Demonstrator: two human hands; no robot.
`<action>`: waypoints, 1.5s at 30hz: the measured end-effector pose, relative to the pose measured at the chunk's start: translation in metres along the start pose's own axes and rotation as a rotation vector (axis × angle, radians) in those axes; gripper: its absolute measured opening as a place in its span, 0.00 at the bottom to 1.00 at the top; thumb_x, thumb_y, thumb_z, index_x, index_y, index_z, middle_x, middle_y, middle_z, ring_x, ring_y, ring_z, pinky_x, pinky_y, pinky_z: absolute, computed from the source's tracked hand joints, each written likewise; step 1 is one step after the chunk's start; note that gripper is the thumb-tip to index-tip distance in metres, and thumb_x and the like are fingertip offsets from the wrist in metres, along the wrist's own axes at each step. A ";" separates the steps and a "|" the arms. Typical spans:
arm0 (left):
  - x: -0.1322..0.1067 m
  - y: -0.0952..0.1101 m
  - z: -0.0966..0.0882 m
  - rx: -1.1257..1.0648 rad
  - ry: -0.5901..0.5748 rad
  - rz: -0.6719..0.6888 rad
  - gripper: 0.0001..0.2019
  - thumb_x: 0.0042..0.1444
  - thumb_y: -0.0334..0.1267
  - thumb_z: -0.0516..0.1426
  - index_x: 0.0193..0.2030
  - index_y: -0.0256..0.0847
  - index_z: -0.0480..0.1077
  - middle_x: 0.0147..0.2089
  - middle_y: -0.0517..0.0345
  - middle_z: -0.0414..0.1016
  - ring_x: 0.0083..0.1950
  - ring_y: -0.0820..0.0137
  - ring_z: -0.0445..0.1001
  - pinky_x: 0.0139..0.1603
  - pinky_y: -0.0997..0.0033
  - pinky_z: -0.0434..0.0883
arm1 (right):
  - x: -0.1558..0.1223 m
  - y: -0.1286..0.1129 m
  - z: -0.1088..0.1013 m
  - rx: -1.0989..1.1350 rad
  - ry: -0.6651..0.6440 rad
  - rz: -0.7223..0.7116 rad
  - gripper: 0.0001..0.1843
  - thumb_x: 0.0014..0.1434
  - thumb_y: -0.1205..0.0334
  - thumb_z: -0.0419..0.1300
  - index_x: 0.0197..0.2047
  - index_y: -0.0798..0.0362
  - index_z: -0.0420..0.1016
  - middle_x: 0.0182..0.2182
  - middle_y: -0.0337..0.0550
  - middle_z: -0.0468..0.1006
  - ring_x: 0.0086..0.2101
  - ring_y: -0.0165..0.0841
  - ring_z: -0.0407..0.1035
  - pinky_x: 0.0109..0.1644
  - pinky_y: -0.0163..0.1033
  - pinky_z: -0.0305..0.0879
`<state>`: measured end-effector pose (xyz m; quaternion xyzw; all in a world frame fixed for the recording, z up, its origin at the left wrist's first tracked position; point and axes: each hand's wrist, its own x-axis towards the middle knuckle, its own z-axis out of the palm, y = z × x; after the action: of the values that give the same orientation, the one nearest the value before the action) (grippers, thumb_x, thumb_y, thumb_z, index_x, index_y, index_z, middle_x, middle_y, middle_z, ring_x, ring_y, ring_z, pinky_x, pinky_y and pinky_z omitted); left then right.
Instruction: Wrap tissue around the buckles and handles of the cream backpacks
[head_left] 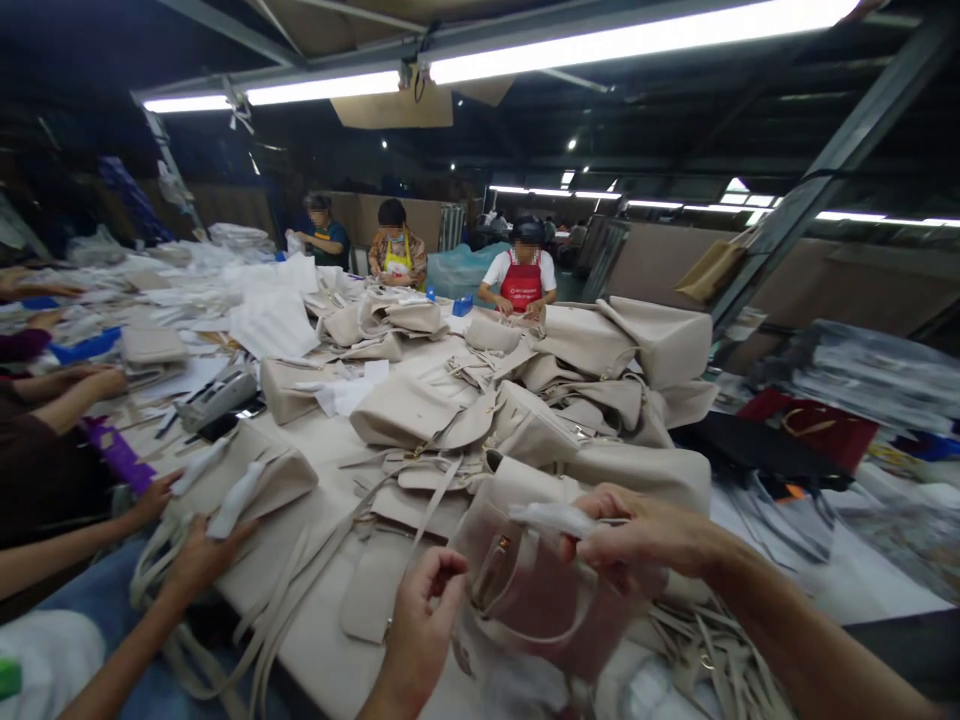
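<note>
From my remote seat I see both hands working at the near edge of a long pale work bench (pixel 334 445). My right hand (pixel 645 540) has thumb and fingers pinched together on a crumpled white strip of wrapping (pixel 551 518), holding it just above a beige leather handbag with a gold clasp (pixel 525 590). That handbag stands at the near edge of the bench, between the two hands, with its curved handle toward me.

My left hand (pixel 420 620) is beside the handbag's left side, fingers curled in against the thumb. I cannot tell whether they grip anything.

Behind the handbag, a heap of matching beige bags (pixel 585 400) fills the middle of the bench. Loose beige straps (pixel 697 650) lie at the near right corner.

Along the left edge, a co-worker's hand (pixel 199 555) rests on another beige bag with white-wrapped handles (pixel 262 475). At the far end, a person in a red apron (pixel 523 275) stands at the bench.
</note>
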<state>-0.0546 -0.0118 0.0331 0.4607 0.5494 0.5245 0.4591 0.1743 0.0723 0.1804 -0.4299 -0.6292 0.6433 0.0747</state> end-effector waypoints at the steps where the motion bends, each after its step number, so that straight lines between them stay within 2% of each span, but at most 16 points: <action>1: 0.002 -0.005 0.003 0.042 -0.018 -0.009 0.06 0.53 0.39 0.57 0.35 0.40 0.72 0.35 0.55 0.76 0.36 0.66 0.72 0.38 0.71 0.68 | 0.006 0.005 0.001 -0.015 -0.020 0.006 0.08 0.45 0.62 0.62 0.28 0.55 0.81 0.14 0.34 0.70 0.16 0.25 0.61 0.23 0.30 0.58; 4: 0.007 -0.022 0.016 0.190 -0.045 -0.006 0.05 0.51 0.35 0.56 0.35 0.40 0.72 0.37 0.53 0.76 0.39 0.63 0.73 0.39 0.68 0.67 | 0.025 0.025 0.004 -0.019 -0.070 0.018 0.08 0.44 0.64 0.60 0.26 0.55 0.81 0.15 0.33 0.70 0.17 0.25 0.61 0.24 0.30 0.59; 9: 0.019 -0.041 0.039 0.538 -0.004 0.161 0.07 0.47 0.35 0.60 0.35 0.43 0.70 0.36 0.53 0.75 0.40 0.60 0.72 0.40 0.67 0.63 | 0.034 0.048 0.000 0.001 -0.068 -0.007 0.09 0.44 0.64 0.60 0.28 0.55 0.81 0.16 0.34 0.71 0.18 0.25 0.62 0.24 0.30 0.59; 11: 0.026 -0.043 0.047 0.681 -0.038 0.213 0.02 0.51 0.36 0.57 0.32 0.43 0.69 0.34 0.52 0.75 0.38 0.61 0.72 0.37 0.68 0.62 | 0.031 0.050 -0.006 -0.043 -0.074 -0.017 0.09 0.45 0.63 0.61 0.29 0.55 0.82 0.16 0.34 0.71 0.18 0.26 0.62 0.24 0.30 0.59; 13: 0.034 -0.041 0.053 0.805 -0.085 0.220 0.05 0.55 0.34 0.52 0.30 0.42 0.68 0.33 0.50 0.75 0.38 0.62 0.72 0.36 0.69 0.61 | 0.027 0.049 -0.014 -0.126 -0.070 -0.013 0.10 0.45 0.63 0.61 0.31 0.54 0.82 0.16 0.33 0.71 0.19 0.26 0.62 0.25 0.30 0.60; 16: 0.043 -0.034 0.056 0.833 -0.206 0.127 0.08 0.55 0.34 0.51 0.26 0.42 0.65 0.29 0.52 0.73 0.34 0.63 0.72 0.32 0.70 0.60 | 0.021 0.046 -0.028 -0.317 -0.010 0.012 0.08 0.47 0.62 0.61 0.30 0.54 0.80 0.18 0.32 0.70 0.21 0.26 0.63 0.25 0.29 0.58; 18: 0.047 -0.028 0.053 0.651 -0.349 -0.043 0.14 0.58 0.41 0.51 0.22 0.42 0.62 0.22 0.57 0.69 0.26 0.67 0.69 0.26 0.72 0.59 | 0.018 0.045 -0.036 -0.465 0.053 -0.036 0.06 0.49 0.61 0.61 0.28 0.54 0.78 0.19 0.32 0.68 0.23 0.26 0.63 0.26 0.29 0.56; 22: 0.052 -0.019 0.045 -0.073 -0.553 -0.620 0.19 0.57 0.54 0.53 0.24 0.42 0.60 0.16 0.63 0.66 0.14 0.74 0.64 0.15 0.78 0.55 | 0.018 0.046 -0.035 -0.653 0.117 -0.214 0.06 0.52 0.61 0.61 0.28 0.53 0.76 0.20 0.31 0.65 0.26 0.26 0.62 0.29 0.30 0.55; 25: 0.052 -0.021 0.047 -0.488 -0.566 -0.865 0.16 0.51 0.46 0.63 0.24 0.39 0.62 0.33 0.50 0.80 0.32 0.67 0.80 0.30 0.74 0.73 | 0.016 0.053 -0.029 -0.688 0.241 -0.339 0.06 0.55 0.60 0.61 0.31 0.54 0.77 0.24 0.34 0.70 0.28 0.28 0.64 0.33 0.31 0.58; 27: 0.051 -0.026 0.053 -0.640 -0.572 -0.896 0.15 0.50 0.43 0.64 0.23 0.37 0.65 0.46 0.43 0.80 0.49 0.59 0.78 0.48 0.63 0.74 | 0.007 0.066 -0.025 -0.608 0.493 -0.450 0.10 0.57 0.58 0.60 0.39 0.54 0.77 0.34 0.41 0.76 0.36 0.32 0.68 0.41 0.35 0.63; 30: 0.047 -0.036 0.060 -0.674 -0.558 -0.845 0.13 0.50 0.44 0.64 0.25 0.36 0.71 0.50 0.42 0.78 0.56 0.57 0.73 0.55 0.58 0.70 | -0.024 0.112 -0.015 -0.304 0.967 -0.399 0.16 0.62 0.55 0.54 0.50 0.52 0.73 0.46 0.47 0.77 0.45 0.35 0.70 0.50 0.39 0.64; 33: 0.046 -0.040 0.061 -0.570 -0.519 -0.832 0.11 0.51 0.42 0.64 0.30 0.35 0.76 0.42 0.45 0.81 0.46 0.62 0.78 0.48 0.64 0.74 | -0.065 0.194 0.012 -0.098 1.240 -0.037 0.17 0.63 0.52 0.51 0.45 0.52 0.76 0.41 0.46 0.81 0.40 0.37 0.74 0.46 0.41 0.69; 36: 0.049 -0.041 0.060 -0.489 -0.480 -0.822 0.10 0.52 0.40 0.63 0.33 0.33 0.78 0.35 0.47 0.81 0.36 0.67 0.78 0.39 0.70 0.75 | -0.094 0.287 0.058 -0.281 1.196 0.234 0.16 0.61 0.54 0.51 0.37 0.51 0.79 0.35 0.46 0.82 0.38 0.39 0.76 0.44 0.42 0.71; 39: 0.052 -0.041 0.062 -0.430 -0.439 -0.834 0.09 0.54 0.37 0.62 0.34 0.32 0.79 0.34 0.46 0.81 0.35 0.67 0.78 0.38 0.71 0.75 | -0.093 0.352 0.102 -0.592 1.160 0.364 0.16 0.62 0.63 0.48 0.41 0.51 0.78 0.35 0.47 0.81 0.38 0.37 0.76 0.45 0.40 0.71; 42: 0.054 -0.042 0.066 -0.392 -0.412 -0.855 0.08 0.55 0.35 0.60 0.34 0.32 0.79 0.34 0.46 0.81 0.35 0.67 0.78 0.38 0.71 0.75 | -0.069 0.375 0.117 -0.658 1.191 0.501 0.17 0.62 0.67 0.48 0.48 0.54 0.75 0.35 0.49 0.79 0.37 0.37 0.75 0.42 0.39 0.71; 45: 0.056 -0.042 0.068 -0.348 -0.402 -0.861 0.08 0.56 0.34 0.59 0.34 0.32 0.79 0.34 0.45 0.81 0.35 0.66 0.78 0.37 0.71 0.75 | -0.044 0.378 0.111 -0.676 1.230 0.649 0.18 0.62 0.68 0.50 0.53 0.57 0.72 0.37 0.52 0.76 0.34 0.39 0.74 0.34 0.39 0.69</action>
<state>0.0031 0.0525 -0.0118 0.2007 0.4946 0.2724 0.8005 0.2972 -0.1131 -0.1477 -0.8723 -0.4792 0.0512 0.0830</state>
